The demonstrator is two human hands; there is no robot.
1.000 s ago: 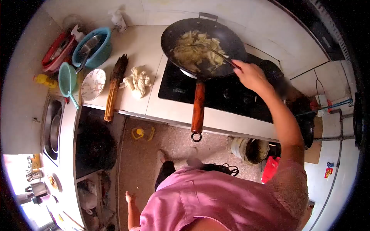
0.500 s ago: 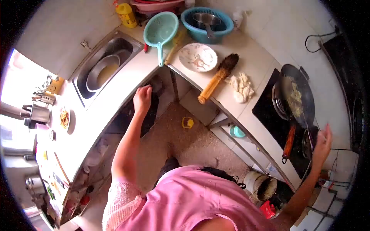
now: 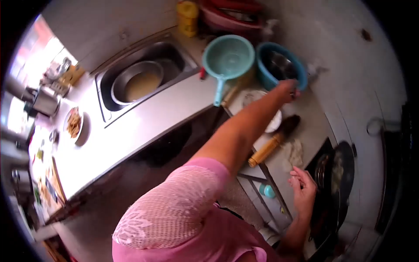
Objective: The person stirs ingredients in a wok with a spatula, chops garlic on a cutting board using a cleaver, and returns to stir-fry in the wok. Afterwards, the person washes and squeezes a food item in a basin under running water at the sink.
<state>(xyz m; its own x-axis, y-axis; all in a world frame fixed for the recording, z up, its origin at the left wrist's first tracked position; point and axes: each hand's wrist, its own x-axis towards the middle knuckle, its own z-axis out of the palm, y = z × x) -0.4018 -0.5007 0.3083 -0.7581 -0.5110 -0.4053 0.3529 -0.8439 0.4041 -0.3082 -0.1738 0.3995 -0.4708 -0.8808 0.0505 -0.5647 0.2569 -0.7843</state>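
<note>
My left hand [image 3: 288, 91] reaches to the near rim of the blue basin [image 3: 267, 76], its fingers closed round the handle of the metal pan [image 3: 281, 65] lying inside. Beneath my left forearm, the patterned plate [image 3: 275, 122] is partly covered. My right hand [image 3: 303, 185] is empty, with loosely bent fingers apart, between the white cloth [image 3: 293, 153] and the dark wok [image 3: 347, 166]. A thin utensil [image 3: 339, 209] rests in the wok, which holds pale food [image 3: 337, 172].
A green strainer [image 3: 229, 56] and red basin [image 3: 231, 19] stand behind the counter corner. The brush [image 3: 266, 150] lies near the front edge. At left are a sink [image 3: 102, 94] holding a metal bowl [image 3: 120, 85], and a plate of food [image 3: 74, 124].
The view has swung left toward the sink. My right hand has let go of the utensil in the wok and come away from it. My left hand has reached across to the blue basin.
</note>
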